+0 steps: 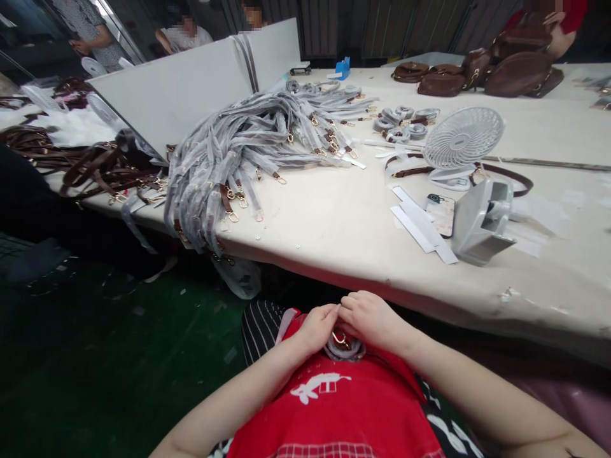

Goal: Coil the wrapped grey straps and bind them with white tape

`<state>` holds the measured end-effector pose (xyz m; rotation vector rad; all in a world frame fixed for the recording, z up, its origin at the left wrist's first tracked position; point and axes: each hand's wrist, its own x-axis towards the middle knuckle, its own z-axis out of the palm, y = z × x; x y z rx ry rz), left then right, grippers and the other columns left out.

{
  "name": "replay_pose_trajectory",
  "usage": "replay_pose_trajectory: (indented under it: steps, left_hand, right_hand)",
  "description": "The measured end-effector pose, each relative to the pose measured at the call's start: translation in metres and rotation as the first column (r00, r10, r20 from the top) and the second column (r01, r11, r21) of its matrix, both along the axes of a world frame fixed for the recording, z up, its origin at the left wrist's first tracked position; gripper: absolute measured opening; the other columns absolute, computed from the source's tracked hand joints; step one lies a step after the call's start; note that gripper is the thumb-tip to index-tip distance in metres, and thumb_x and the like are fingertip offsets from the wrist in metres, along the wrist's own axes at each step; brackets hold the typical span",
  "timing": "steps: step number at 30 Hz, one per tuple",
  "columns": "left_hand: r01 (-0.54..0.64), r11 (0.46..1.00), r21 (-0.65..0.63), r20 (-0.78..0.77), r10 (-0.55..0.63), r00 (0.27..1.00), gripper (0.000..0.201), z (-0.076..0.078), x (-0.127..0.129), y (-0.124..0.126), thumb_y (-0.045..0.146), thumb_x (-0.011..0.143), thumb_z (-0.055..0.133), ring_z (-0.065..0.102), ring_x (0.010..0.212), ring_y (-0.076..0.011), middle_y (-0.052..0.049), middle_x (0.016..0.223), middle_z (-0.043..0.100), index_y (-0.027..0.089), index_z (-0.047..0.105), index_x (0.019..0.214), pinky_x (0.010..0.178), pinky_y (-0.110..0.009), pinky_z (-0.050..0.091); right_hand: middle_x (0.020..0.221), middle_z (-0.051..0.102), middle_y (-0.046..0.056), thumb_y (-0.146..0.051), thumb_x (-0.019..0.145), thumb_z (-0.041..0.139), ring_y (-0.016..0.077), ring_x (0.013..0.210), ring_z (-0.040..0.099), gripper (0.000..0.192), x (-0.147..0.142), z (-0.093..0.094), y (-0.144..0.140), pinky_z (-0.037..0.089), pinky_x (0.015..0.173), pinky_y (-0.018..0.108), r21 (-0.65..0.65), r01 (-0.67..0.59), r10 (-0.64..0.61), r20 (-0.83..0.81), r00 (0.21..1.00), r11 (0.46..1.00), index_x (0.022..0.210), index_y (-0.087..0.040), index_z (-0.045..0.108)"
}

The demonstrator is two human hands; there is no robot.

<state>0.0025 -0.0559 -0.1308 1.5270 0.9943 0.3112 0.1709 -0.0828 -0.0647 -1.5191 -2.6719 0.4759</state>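
Both hands meet over my lap, in front of a red apron [334, 407] with a white printed figure. Between and below them is a rolled bag strap [351, 351] in cloudy plastic wrap, a gold clasp showing at its centre. My left hand [319, 327] is closed in a pinch at the strap's left side. My right hand [370, 318] curls its fingers over the strap from the other side, and the two hands' fingertips touch. What lies directly under the fingertips is hidden.
A large heap of plastic-wrapped straps [229, 146] hangs over the table edge. On the table [329, 216] are rolled straps [401, 124], a white fan [463, 137], a tape dispenser [482, 222], a phone [442, 213], paper strips [420, 229] and brown bags [515, 73]. Other people work beyond.
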Motion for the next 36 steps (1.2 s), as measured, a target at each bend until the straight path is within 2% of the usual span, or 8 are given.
replay_pose_trajectory:
  steps: [4, 8, 12, 20, 26, 30, 33, 36]
  left_hand:
    - [0.039, 0.999, -0.014, 0.038, -0.038, 0.999, 0.041, 0.005, -0.002, 0.003, 0.034, 0.092, 0.036, 0.066, 0.094, -0.0223, -0.004, 0.098, 0.074, 0.018, 0.073, 0.097, 0.086, -0.031, 0.05]
    - [0.133, 0.988, 0.074, 0.018, -0.134, 0.991, 0.031, 0.017, 0.0, 0.005, 0.03, 0.085, 0.048, 0.065, 0.092, -0.0216, -0.005, 0.099, 0.072, 0.018, 0.073, 0.1, 0.086, -0.03, 0.048]
    - [0.151, 0.958, 0.242, -0.059, -0.141, 0.988, 0.024, 0.027, 0.003, 0.004, 0.026, 0.085, 0.049, 0.06, 0.077, -0.0182, -0.004, 0.081, 0.066, 0.016, 0.071, 0.084, 0.073, -0.027, 0.045]
    - [0.075, 0.969, 0.237, -0.109, -0.05, 0.993, 0.031, 0.026, 0.007, -0.001, 0.037, 0.09, 0.053, 0.054, 0.066, -0.014, 0.001, 0.068, 0.058, 0.018, 0.063, 0.069, 0.064, -0.025, 0.04]
    - [0.082, 0.958, 0.275, -0.069, -0.066, 0.995, 0.035, 0.025, 0.011, -0.003, 0.034, 0.095, 0.045, 0.054, 0.07, -0.0154, -0.001, 0.071, 0.057, 0.017, 0.059, 0.068, 0.067, -0.026, 0.04]
    - [0.067, 0.947, 0.315, -0.043, -0.057, 0.997, 0.036, 0.028, 0.011, -0.006, 0.035, 0.097, 0.041, 0.057, 0.079, -0.0171, -0.004, 0.081, 0.059, 0.018, 0.059, 0.07, 0.075, -0.028, 0.043]
    - [-0.018, 0.94, 0.341, -0.067, 0.044, 0.997, 0.036, 0.025, 0.01, -0.008, 0.036, 0.097, 0.041, 0.058, 0.091, -0.0186, -0.007, 0.1, 0.056, 0.018, 0.061, 0.074, 0.085, -0.03, 0.044]
    - [-0.062, 0.962, 0.265, -0.087, 0.088, 0.992, 0.037, 0.02, 0.01, -0.006, 0.038, 0.096, 0.041, 0.058, 0.085, -0.018, -0.006, 0.095, 0.057, 0.018, 0.061, 0.073, 0.081, -0.03, 0.045]
  right_hand:
    - [0.077, 0.066, 0.001, -0.032, 0.081, 0.073, 0.0177, 0.072, 0.06, 0.015, 0.024, 0.013, 0.007, 0.039, 0.064, 0.027, -0.067, 0.027, -0.033, -0.093, 0.995, 0.997, 0.076, -0.019, 0.068]
    - [0.071, 0.069, -0.002, -0.021, 0.075, 0.072, 0.0146, 0.063, 0.058, 0.008, 0.043, 0.017, 0.015, 0.036, 0.057, 0.025, -0.312, 0.15, -0.265, -0.367, 0.892, 0.938, 0.07, -0.02, 0.067]
    - [0.067, 0.07, -0.001, -0.021, 0.074, 0.071, 0.0145, 0.06, 0.059, 0.007, 0.044, -0.005, 0.022, 0.039, 0.054, 0.023, -0.414, 0.212, -0.404, -0.458, 0.792, 0.885, 0.07, -0.019, 0.066]
    - [0.065, 0.067, 0.001, -0.05, 0.072, 0.076, 0.0155, 0.059, 0.058, 0.034, 0.036, -0.04, 0.017, 0.045, 0.056, 0.025, -0.575, 0.265, -0.615, -0.582, 0.532, 0.774, 0.069, -0.018, 0.064]
    - [0.063, 0.067, 0.005, -0.074, 0.083, 0.048, 0.0175, 0.052, 0.06, 0.062, 0.038, -0.065, 0.015, 0.048, 0.051, 0.029, -0.756, 0.216, -0.756, -0.495, 0.428, 0.618, 0.071, -0.016, 0.066]
    - [0.064, 0.068, 0.004, -0.071, 0.077, 0.06, 0.0179, 0.058, 0.059, 0.058, 0.022, -0.08, 0.004, 0.047, 0.056, 0.029, -0.754, 0.181, -0.749, -0.533, 0.393, 0.631, 0.072, -0.014, 0.07]
    - [0.07, 0.07, 0.005, -0.064, 0.084, 0.054, 0.0205, 0.066, 0.061, 0.055, 0.012, -0.081, -0.004, 0.048, 0.063, 0.031, -0.701, 0.248, -0.737, -0.583, 0.342, 0.669, 0.079, -0.013, 0.073]
    - [0.078, 0.071, 0.007, -0.051, 0.087, 0.057, 0.0232, 0.076, 0.061, 0.041, 0.01, -0.074, -0.006, 0.047, 0.07, 0.032, -0.629, 0.329, -0.71, -0.622, 0.33, 0.704, 0.081, -0.015, 0.075]
